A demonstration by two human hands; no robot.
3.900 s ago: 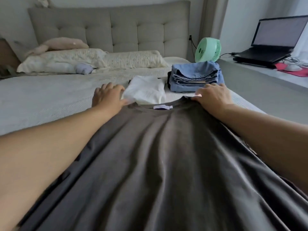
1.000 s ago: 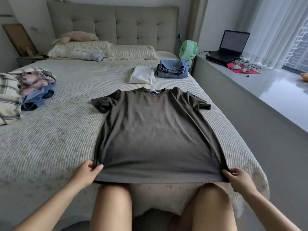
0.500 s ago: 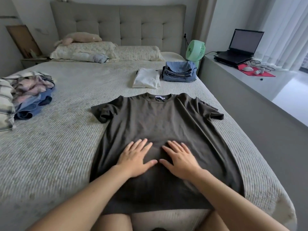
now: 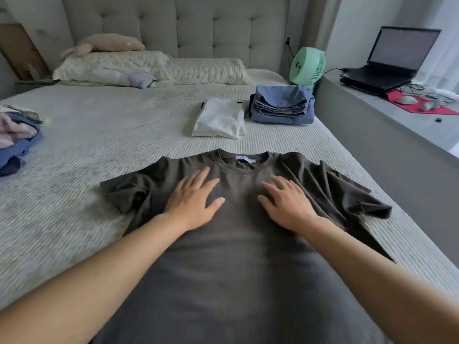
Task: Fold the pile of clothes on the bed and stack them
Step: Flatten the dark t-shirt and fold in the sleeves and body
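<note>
A dark shirt [image 4: 238, 256] lies spread out flat on the bed [image 4: 99, 145], with its neck pointing to the pillows [image 4: 154, 68]. Both sleeves stick out to the sides and look a bit crumpled. The left hand [image 4: 192, 203] rests flat on the chest of the shirt, fingers straight and spread, holding nothing. The right hand [image 4: 289, 204] rests flat just beside it in the same way, fingers straight, holding nothing.

Past the shirt's neck sits a folded white top [image 4: 219, 119]. Right next to it is a stack of folded blue clothes [image 4: 282, 105]. A messy pile [image 4: 17, 137] of clothes waits at the far left edge of the bed. A green fan [image 4: 308, 67] stands by the headboard, and a laptop [image 4: 390, 60] sits on the ledge at the right
</note>
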